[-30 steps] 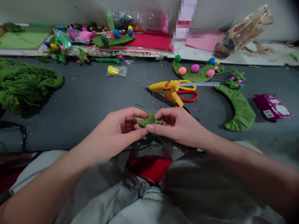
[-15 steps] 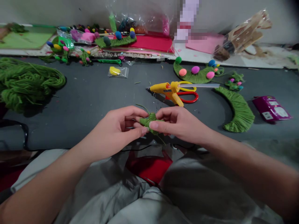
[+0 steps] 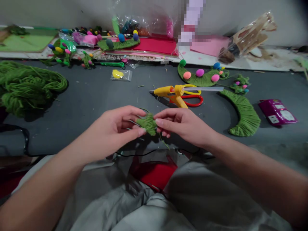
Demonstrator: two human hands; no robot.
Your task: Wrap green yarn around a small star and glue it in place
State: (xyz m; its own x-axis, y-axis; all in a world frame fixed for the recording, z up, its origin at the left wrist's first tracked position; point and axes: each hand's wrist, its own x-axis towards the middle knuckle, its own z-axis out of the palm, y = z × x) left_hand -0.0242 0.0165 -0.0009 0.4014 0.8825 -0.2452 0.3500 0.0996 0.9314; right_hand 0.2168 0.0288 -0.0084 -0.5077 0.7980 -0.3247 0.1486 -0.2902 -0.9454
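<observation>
Between my two hands is a small star wrapped in green yarn (image 3: 149,124), held above the near edge of the dark table. My left hand (image 3: 120,128) grips its left side, thumb below and fingers behind. On the right side, my right hand (image 3: 180,123) pinches it between thumb and fingertips. A loose yarn end hangs from the star below my right fingers. Just beyond my hands lies a yellow hot glue gun (image 3: 169,92) with a clear glue stick in its back, in front of scissors with red and yellow handles (image 3: 196,104).
A green yarn crescent (image 3: 246,114) and a purple packet (image 3: 278,112) lie to the right. Behind is a crescent with coloured pompoms (image 3: 204,80). A heap of green yarn (image 3: 31,85) sits at left, and a small bag with something yellow (image 3: 118,74) at the back.
Both hands have shifted slightly left with the star. My fingers have moved outward to its edges, so more of its face shows.
</observation>
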